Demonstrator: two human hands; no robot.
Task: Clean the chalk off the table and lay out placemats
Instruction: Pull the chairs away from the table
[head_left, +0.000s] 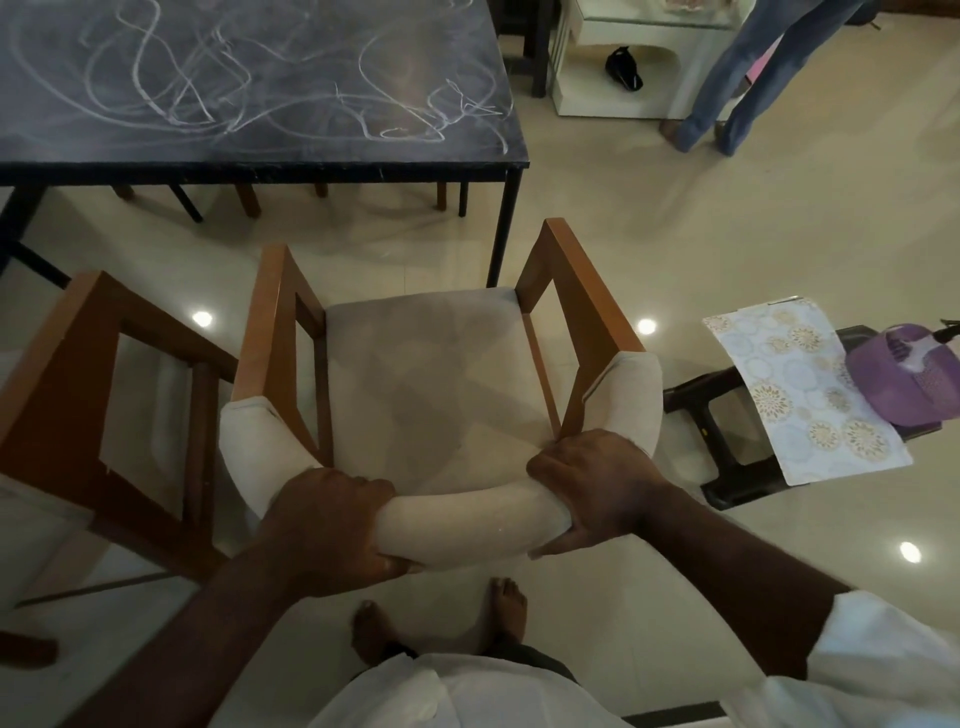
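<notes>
We look down on a wooden chair (431, 374) with a cream seat, standing just in front of us and apart from the table. Our left hand (332, 525) and right hand (597, 488) both grip its padded backrest (467, 512), fingers curled over the top and thumbs beneath, one hand toward each end of the curve. The dark table (260, 171) lies beyond the chair, its top covered in white chalk (156, 98) scribbles. To our right a patterned placemat (800, 395) lies across a dark stool (727, 467), with a purple object (898, 384) on its far end; we cannot tell what it is. A second chair (78, 374) stands at our left. Our bare feet (506, 608) are on the tiled floor (675, 234). Someone in jeans (737, 78) stands far right.
</notes>
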